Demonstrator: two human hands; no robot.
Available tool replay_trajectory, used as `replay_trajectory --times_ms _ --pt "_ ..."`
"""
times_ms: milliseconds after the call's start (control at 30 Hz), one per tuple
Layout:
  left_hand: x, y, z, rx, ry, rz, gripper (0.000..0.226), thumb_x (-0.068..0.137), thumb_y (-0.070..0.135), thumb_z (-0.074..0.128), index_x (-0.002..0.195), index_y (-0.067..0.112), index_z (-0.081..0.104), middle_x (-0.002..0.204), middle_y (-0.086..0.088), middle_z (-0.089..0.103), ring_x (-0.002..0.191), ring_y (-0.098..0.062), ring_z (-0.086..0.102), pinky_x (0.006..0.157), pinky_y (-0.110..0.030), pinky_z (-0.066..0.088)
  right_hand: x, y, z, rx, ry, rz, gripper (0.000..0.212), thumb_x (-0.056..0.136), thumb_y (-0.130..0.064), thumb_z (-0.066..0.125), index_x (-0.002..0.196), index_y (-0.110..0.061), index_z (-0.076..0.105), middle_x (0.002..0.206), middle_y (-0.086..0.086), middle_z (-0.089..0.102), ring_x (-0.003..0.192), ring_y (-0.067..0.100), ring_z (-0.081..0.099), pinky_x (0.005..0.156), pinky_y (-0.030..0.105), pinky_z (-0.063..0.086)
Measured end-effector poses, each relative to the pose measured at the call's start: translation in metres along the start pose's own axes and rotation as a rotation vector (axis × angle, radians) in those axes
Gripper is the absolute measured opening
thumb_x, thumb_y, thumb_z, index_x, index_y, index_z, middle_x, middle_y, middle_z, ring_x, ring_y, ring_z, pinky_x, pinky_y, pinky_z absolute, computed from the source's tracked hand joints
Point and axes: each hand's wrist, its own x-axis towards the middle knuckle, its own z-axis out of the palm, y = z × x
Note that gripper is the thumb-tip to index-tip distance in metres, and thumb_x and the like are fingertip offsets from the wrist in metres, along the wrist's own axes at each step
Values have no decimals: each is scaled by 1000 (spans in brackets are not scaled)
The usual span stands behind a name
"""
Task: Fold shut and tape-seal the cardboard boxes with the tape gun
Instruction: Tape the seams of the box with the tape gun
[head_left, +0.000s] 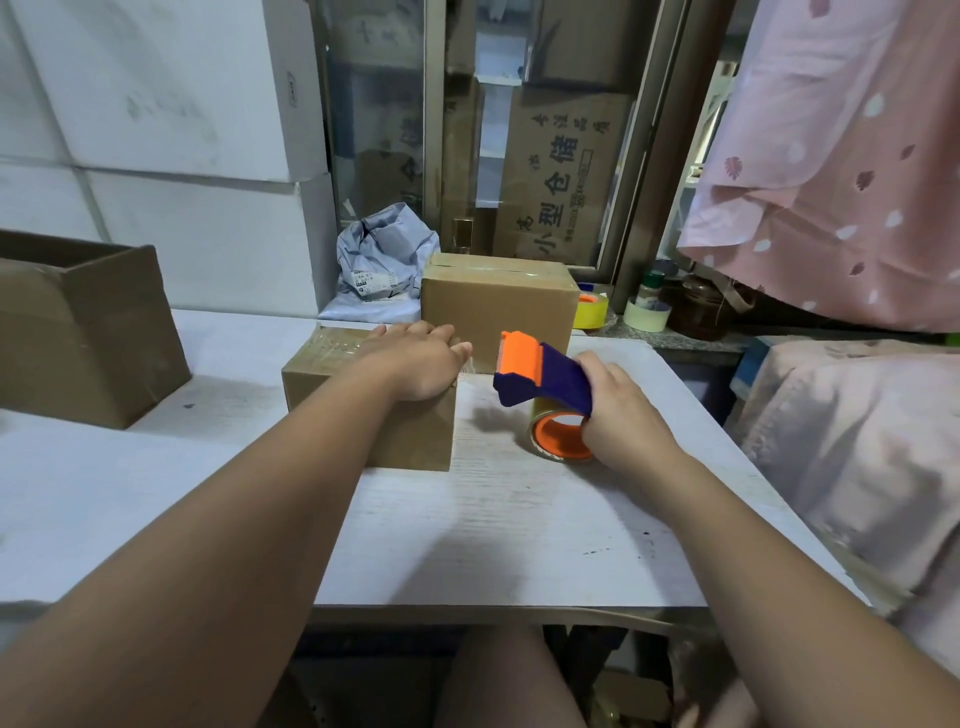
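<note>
The left hand (421, 364) is pressing flat, fingers straight, on the small brown cardboard box (421, 436), its top seemingly taped, on the white table (493, 519). The right hand (618, 410) is gripping the purple-and-orange tape gun (545, 379) just beside it.

The near box (374, 405) is matt brown cardboard with a glossy clear tape strip on top. The tape gun (540, 379) is smooth purple and orange plastic. The desk (493, 519) is pale, matt, wood-grained board, and the curtain (831, 156) is soft pink cloth
</note>
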Motion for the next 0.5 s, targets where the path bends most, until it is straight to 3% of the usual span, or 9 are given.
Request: replay_trajectory --times_ms 167,333,500 --pt "0 2 0 -14 -1 -12 55 100 51 15 148 26 27 155 -5 24 143 -28 18 116 -45 12 9 -6 -16 -162 -120 -19 53 78 1 50 116 -34 38 101 3 48 90 26 49 69 36 43" --pt "-2 1 -1 -42 4 -16 59 98 55 10 147 28 29 155 -5 25 143 -28 18 116 -45 12 12 -22 -37 -334 -270 -27 63 83 -3 53 131 -37 29 106 5 47 90 25 50 68 36 44" --pt "-8 4 -8 -139 -22 15 66 96 60 5 149 28 26 156 -6 22 145 -27 12 115 -44 6 13 -44 -48 -501 -385 0 59 86 -2 47 134 -32 29 110 10 48 95 29 51 73 38 45"
